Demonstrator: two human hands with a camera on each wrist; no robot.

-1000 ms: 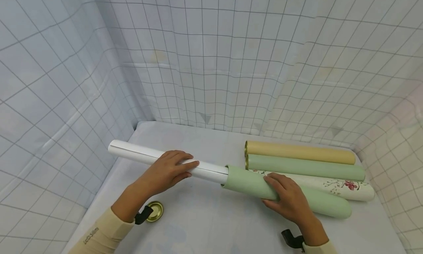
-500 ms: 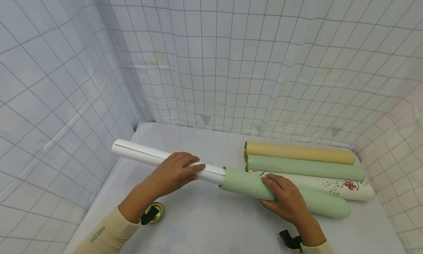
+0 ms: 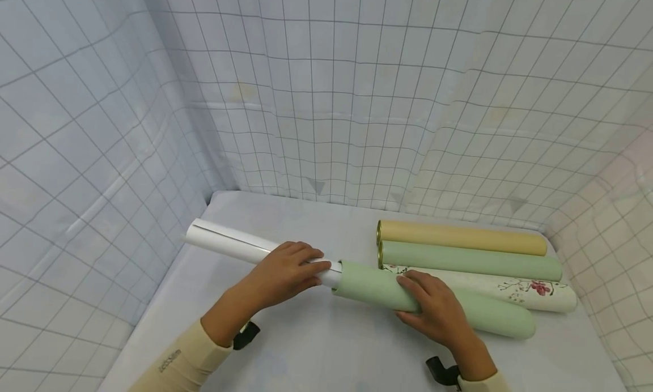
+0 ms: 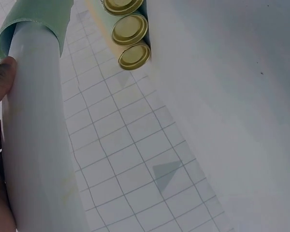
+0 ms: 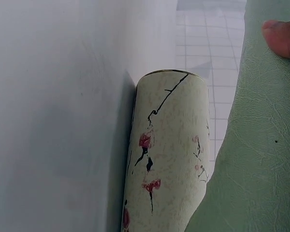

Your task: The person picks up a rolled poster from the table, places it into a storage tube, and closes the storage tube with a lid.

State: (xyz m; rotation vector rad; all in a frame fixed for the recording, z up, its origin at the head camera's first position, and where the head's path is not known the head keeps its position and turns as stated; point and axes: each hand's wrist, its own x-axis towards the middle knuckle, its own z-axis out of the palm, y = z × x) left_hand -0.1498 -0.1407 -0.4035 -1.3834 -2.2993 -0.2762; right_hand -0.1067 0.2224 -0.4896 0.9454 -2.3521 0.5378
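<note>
A roll of white paper (image 3: 224, 239) lies partly inside a pale green cardboard tube (image 3: 372, 284), entering at the tube's left end. My left hand (image 3: 285, 273) grips the roll close to the tube's mouth, its thumb almost at the rim in the left wrist view, where the white roll (image 4: 38, 125) fills the tube's opening (image 4: 34, 24) only partly. Around the tube's middle, my right hand (image 3: 433, 310) holds it from above, the thumb on the near side. Inside the tube the end of the roll is hidden.
Behind the held tube lie a yellow tube (image 3: 459, 237), another green tube (image 3: 469, 260) and a white flowered tube (image 3: 510, 290), side by side. Gold lids (image 4: 130, 29) cap their left ends. A loose gold lid (image 3: 245, 326) is mostly hidden by the left wrist.
My left hand has moved right with the paper roll, and less of the roll sticks out of the green tube. The tube and my right hand have shifted slightly left.
</note>
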